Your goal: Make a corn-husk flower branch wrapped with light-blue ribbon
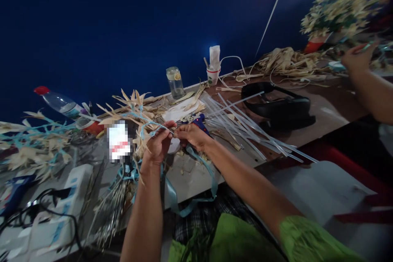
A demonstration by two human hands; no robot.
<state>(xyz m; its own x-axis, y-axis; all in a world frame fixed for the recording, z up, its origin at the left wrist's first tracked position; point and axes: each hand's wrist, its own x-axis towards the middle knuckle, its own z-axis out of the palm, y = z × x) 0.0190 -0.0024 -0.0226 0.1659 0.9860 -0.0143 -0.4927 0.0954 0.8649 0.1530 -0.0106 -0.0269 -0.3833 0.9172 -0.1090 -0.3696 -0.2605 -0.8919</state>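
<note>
"Pinched closed, your fingers: on what?"

"Head view: my left hand (158, 144) grips a blue-wrapped stem (153, 123) above the table (190, 181), apparently steadying it; my right hand (194, 136) pinches its near end."

"And the blue ribbon (172, 196)?"

"Looped slack below; I cannot tell whether it's held."

Viewpoint: worn on the head, above and behind the bare fingers (181, 132)
Facing: forward and down, past the fingers to a plain dark blue wall (123, 28)
Nearness: close, bare forearms (242, 176) large before the fingers
</note>
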